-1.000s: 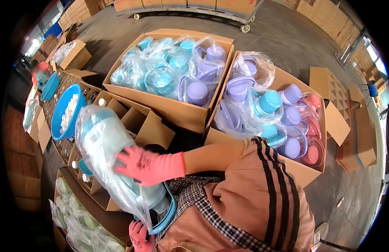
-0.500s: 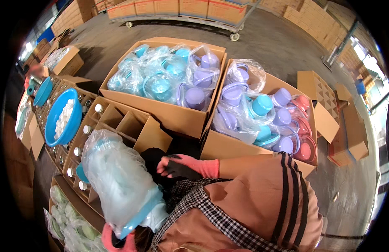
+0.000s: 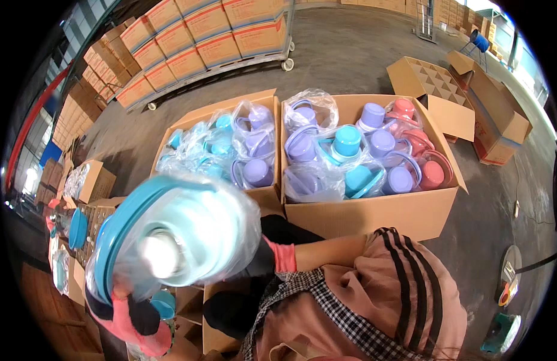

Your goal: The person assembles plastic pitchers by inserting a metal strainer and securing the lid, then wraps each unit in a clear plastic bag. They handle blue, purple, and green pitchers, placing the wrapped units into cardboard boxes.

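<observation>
A light teal flask-like vessel (image 3: 197, 234) in a clear plastic bag is tilted in front of me, a white blurred part facing me. A darker teal curved band (image 3: 119, 225) runs along its left side. My left hand (image 3: 134, 319), in a pink glove with black palm, is closed around the lower end of that band. The pink-cuffed, dark-gloved right hand (image 3: 267, 256) meets the vessel's right side; its fingers are hidden behind the bag.
Ahead stand a carton (image 3: 266, 194) of bagged teal and purple vessels and another carton (image 3: 374, 216) with purple, teal and red ones. A divided carton (image 3: 419, 81) lies far right. Stacked boxes ride a wheeled cart (image 3: 218, 67) behind. A teal basin (image 3: 77, 228) sits left.
The bagged vessel has risen from beside the divided carton and turned its white part toward me. My right hand has gone from free in front of my body to the vessel's side. The view has shifted.
</observation>
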### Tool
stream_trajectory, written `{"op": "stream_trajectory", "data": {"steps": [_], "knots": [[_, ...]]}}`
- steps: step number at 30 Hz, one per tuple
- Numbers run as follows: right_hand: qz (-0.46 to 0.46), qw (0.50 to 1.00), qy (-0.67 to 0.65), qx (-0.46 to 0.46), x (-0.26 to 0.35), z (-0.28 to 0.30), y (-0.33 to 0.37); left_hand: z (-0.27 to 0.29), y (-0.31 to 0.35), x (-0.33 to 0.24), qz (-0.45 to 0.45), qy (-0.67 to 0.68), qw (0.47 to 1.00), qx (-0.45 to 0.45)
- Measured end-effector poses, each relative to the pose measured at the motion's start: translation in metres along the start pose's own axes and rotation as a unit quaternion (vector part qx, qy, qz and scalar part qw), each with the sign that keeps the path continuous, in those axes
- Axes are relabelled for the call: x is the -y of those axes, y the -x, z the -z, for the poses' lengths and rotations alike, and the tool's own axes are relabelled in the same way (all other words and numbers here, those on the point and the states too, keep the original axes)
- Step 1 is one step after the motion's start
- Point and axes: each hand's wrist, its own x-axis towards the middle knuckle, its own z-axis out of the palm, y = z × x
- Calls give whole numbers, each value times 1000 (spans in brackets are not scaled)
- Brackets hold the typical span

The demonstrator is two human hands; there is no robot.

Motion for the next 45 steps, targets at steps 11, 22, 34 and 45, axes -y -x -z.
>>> {"op": "stream_trajectory", "data": {"steps": [11,22,34,45], "knots": [[264,942,161,-131,242,157,-17,-245,-61,64,92,305,937,140],[-14,891,117,-438,307,295,17,-430,21,205,364,381,832,174],[3,816,231,-531,287,383,21,-480,24,184,398,371,719,432],[17,440,794,-419,288,313,17,-316,99,199,98,-68,690,714]]}}
